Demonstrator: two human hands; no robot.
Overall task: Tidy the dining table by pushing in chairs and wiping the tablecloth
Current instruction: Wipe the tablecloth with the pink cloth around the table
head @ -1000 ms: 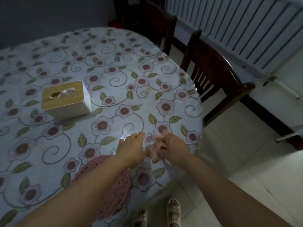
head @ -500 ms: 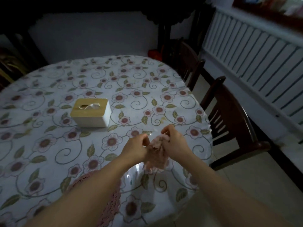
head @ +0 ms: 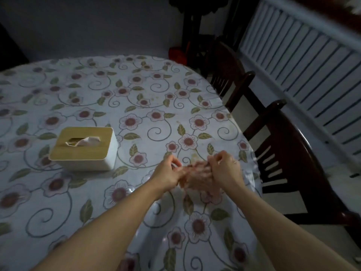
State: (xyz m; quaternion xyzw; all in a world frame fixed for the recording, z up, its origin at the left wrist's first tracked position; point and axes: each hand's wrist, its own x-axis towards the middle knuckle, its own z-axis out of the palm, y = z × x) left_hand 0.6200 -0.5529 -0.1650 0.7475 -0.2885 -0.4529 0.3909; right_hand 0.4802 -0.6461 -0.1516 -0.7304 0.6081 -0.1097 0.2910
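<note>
A white tissue box [head: 84, 149] with a tan lid sits at the left on the flowered tablecloth [head: 136, 90] that covers the round worktop. Right of it, the left hand [head: 168, 173] pinches one edge of a pink cloth [head: 197, 177] and the right hand [head: 226, 169] grips the other, fingers curled shut, so the cloth is bunched between both hands just above the tablecloth. Two dark chairs [head: 283, 153] stand at the right edge.

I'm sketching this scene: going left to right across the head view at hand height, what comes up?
tissue box → left hand → pink cloth → right hand → near chair
</note>
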